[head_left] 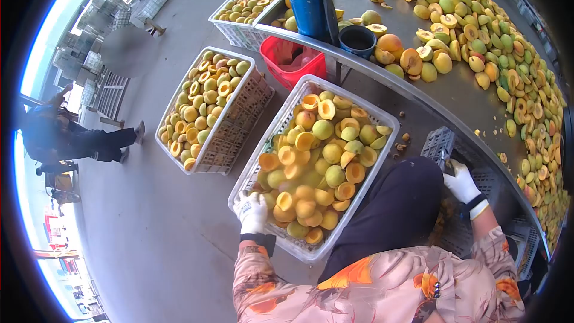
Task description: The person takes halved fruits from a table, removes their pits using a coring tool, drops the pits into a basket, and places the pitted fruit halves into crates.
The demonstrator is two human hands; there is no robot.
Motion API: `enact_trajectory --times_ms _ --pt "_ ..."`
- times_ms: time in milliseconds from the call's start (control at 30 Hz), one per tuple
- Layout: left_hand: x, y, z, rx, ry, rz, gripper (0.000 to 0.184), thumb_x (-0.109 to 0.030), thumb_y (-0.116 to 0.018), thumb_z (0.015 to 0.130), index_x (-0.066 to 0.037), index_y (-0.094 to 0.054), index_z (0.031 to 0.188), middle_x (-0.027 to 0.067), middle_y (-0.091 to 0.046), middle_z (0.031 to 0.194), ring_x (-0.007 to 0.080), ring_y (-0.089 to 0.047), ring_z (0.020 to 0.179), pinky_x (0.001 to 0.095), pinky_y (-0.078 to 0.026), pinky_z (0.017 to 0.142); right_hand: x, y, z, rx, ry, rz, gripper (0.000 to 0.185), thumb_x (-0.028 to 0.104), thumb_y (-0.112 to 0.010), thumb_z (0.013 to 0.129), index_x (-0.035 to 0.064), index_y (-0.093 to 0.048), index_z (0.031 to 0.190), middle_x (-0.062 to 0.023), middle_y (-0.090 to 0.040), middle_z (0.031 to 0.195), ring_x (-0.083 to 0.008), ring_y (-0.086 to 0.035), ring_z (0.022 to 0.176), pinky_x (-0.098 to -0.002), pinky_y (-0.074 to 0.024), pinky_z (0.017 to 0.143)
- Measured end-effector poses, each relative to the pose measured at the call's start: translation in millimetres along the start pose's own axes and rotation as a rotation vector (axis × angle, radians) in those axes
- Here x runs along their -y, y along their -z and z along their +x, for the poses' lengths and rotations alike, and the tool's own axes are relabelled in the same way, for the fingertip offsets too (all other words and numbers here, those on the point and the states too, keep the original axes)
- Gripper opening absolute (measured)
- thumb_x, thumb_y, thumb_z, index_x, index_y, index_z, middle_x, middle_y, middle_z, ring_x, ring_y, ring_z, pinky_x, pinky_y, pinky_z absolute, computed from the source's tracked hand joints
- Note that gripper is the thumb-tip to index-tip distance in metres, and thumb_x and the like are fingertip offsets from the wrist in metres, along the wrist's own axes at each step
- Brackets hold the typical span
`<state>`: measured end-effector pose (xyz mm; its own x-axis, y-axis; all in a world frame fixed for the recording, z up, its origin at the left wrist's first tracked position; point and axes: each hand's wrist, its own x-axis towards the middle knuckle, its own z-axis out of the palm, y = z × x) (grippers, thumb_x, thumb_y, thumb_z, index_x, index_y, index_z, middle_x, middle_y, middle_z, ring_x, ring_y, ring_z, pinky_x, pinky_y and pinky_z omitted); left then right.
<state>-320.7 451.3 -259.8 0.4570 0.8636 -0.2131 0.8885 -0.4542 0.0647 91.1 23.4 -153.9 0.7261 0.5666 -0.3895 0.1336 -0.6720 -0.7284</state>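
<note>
Here, left hand (252, 213) forward, at the crate rim (354, 195)

Blue bottle (308, 9): top cut off | middle fruit (305, 194): blurred | right fingers (457, 172): grip unclear

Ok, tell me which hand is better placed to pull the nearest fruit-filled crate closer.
Probably the left hand: it is at the rim of that white crate, whereas the right hand is off beyond the bent knee, beside a small grey crate.
</note>
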Motion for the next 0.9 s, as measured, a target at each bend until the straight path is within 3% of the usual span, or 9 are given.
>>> enact_trajectory --times_ms 67,233,300,367,400,500,633,833,900 --pt "18 -3 -1 -0.101 -0.11 0.037 0.022 -0.028 -0.069 0.086 -0.015 -0.078 0.101 0.0177 -0.064 0.129 0.0405 -0.053 0.124 0.0529 -0.038 0.108 17 -12 32 0.071 -0.022 0.144 0.024 0.013 -0.074 0.087 0.0012 -0.064 0.106 -0.0062 -0.068 0.095 -0.0134 -0.062 0.087 -0.0322 -0.052 0.08" --pt "-1 28 38 -0.434 -0.086 -0.122 0.027 -0.027 -0.071 0.086 -0.016 -0.075 0.11 0.013 -0.063 0.128 0.0371 -0.054 0.121 0.0505 -0.042 0.103 29 -68 101 0.364 0.09 0.311 0.033 0.012 -0.076 0.089 0.0027 -0.065 0.118 -0.0025 -0.068 0.1 -0.0132 -0.064 0.09 -0.0318 -0.0531 0.083" --pt "1 27 76 -0.312 -0.092 -0.194 0.042 -0.04 -0.063 0.093 -0.017 -0.067 0.127 0.0146 -0.062 0.133 0.0382 -0.053 0.125 0.0529 -0.04 0.105 19 -96 125 0.437 0.189 0.216 0.038 0.01 -0.076 0.088 0.0023 -0.064 0.123 -0.0021 -0.068 0.101 -0.0128 -0.065 0.089 -0.0309 -0.054 0.08" --pt "-10 20 106 0.047 -0.024 -0.318 0.049 -0.053 -0.057 0.096 -0.013 -0.069 0.122 0.0198 -0.072 0.114 0.0369 -0.067 0.11 0.0479 -0.05 0.094 34 -112 131 0.531 -0.056 0.306 0.04 0.01 -0.078 0.086 0.0023 -0.063 0.123 -0.0022 -0.067 0.095 -0.0127 -0.065 0.079 -0.0305 -0.0542 0.072" --pt "-25 29 121 0.188 0.052 -0.113 0.05 -0.056 -0.053 0.097 -0.012 -0.07 0.115 0.0197 -0.074 0.106 0.0371 -0.07 0.101 0.0483 -0.053 0.089 30 -121 136 0.524 -0.063 0.247 0.039 0.01 -0.078 0.085 0.0026 -0.063 0.121 -0.002 -0.066 0.091 -0.0125 -0.064 0.074 -0.03 -0.0535 0.067" --pt "-21 16 129 0.141 -0.008 -0.078 0.042 -0.052 -0.052 0.098 -0.014 -0.068 0.107 0.0172 -0.075 0.1 0.0373 -0.072 0.096 0.0489 -0.054 0.085 49 -126 144 0.471 -0.084 0.163 0.031 0.009 -0.078 0.081 0.0026 -0.062 0.107 -0.0018 -0.063 0.08 -0.0118 -0.061 0.06 -0.0284 -0.0492 0.053" --pt "-20 27 133 0.145 0.024 -0.081 0.036 -0.047 -0.057 0.096 -0.014 -0.068 0.108 0.0177 -0.075 0.101 0.0383 -0.072 0.097 0.0499 -0.055 0.084 69 -133 144 0.394 -0.062 0.147 0.029 0.008 -0.077 0.08 0.002 -0.062 0.104 -0.0014 -0.062 0.074 -0.0109 -0.058 0.056 -0.0288 -0.0478 0.051" --pt "-9 30 166 0.073 0.043 -0.136 0.052 -0.059 -0.05 0.099 -0.011 -0.068 0.095 0.0185 -0.074 0.088 0.0422 -0.071 0.087 0.0531 -0.054 0.077 140 -121 131 0.332 -0.036 0.143 0.023 0.015 -0.074 0.085 0.0019 -0.063 0.099 -0.0002 -0.061 0.072 -0.0091 -0.057 0.054 -0.0277 -0.0473 0.05" --pt "-7 6 148 -0.022 -0.008 -0.021 0.051 -0.06 -0.051 0.099 -0.011 -0.066 0.097 0.0198 -0.074 0.087 0.0425 -0.071 0.082 0.053 -0.054 0.074 94 -127 140 0.333 -0.075 0.143 0.025 0.017 -0.074 0.084 0.0015 -0.063 0.101 -0.0003 -0.061 0.072 -0.01 -0.057 0.054 -0.0286 -0.0469 0.05"
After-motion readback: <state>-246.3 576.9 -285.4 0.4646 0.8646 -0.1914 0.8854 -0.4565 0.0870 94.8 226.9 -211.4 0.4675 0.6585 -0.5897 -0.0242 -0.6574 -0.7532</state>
